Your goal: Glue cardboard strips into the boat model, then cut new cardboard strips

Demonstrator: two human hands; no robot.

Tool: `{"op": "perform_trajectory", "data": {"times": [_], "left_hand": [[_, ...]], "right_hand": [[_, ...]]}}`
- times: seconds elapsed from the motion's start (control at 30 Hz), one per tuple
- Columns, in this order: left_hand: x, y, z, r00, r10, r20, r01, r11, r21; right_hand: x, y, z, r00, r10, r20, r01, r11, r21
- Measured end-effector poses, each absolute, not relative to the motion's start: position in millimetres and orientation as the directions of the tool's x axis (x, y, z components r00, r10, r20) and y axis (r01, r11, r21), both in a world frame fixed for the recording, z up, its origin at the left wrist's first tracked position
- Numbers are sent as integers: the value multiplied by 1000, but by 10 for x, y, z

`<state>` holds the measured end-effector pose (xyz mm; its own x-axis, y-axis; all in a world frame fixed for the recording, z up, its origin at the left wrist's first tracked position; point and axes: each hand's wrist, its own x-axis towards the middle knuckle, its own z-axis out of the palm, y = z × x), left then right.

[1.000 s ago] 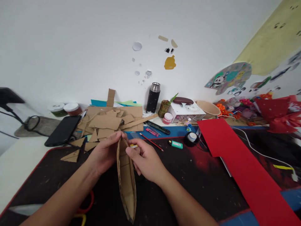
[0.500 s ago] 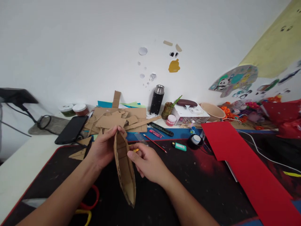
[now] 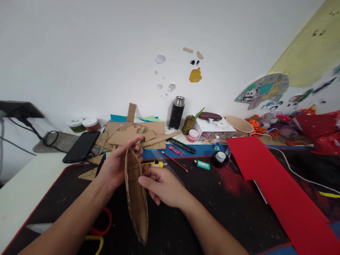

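A long, boat-shaped cardboard piece (image 3: 136,198), hollow and pointed at both ends, hangs tilted over the black mat (image 3: 212,212). My left hand (image 3: 117,166) supports its upper end from the left, the fingers partly behind it. From the right, my right hand (image 3: 164,186) pinches the near rim between thumb and fingers. Behind the piece, close to both hands, lies a yellow-tipped tube or glue pen (image 3: 160,164).
Cardboard scraps (image 3: 123,134) are heaped behind the hands. Scissors (image 3: 101,232) lie under my left forearm. A red pencil (image 3: 175,161), a green lighter (image 3: 202,164), a black flask (image 3: 177,112) and red sheets (image 3: 276,191) are farther right.
The cardboard piece has shifted a little left and down. My left fingers have loosened and stretched at its top. The yellow-tipped tube has come into view behind it.
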<state>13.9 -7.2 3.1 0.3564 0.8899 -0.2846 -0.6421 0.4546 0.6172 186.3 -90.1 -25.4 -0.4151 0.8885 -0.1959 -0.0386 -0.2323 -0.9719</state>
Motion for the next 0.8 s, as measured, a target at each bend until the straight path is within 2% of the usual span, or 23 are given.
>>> {"op": "perform_trajectory", "data": {"times": [0.13,0.3,0.43,0.63,0.8], "left_hand": [[139,-30,11,300,891,-340,-514,451,729],[144,-46,-67,300,931,-209,-362,314,878],[145,-129,-16,342,932,-118,-133,172,976],[147,-173,106,389,913,-122,160,64,985],[156,-168,121,368,921,-126,202,53,978]], "right_hand": [[1898,-865,-230,-313,935,-165,-95,-203,-974],[1992,-774,-228,-132,980,-149,-155,-168,-973],[2050,-747,-228,-67,988,-141,-182,-151,-972],[2079,-746,-220,-28,992,-122,-197,-125,-972],[2075,-745,-229,-30,992,-123,-191,-127,-973]]}}
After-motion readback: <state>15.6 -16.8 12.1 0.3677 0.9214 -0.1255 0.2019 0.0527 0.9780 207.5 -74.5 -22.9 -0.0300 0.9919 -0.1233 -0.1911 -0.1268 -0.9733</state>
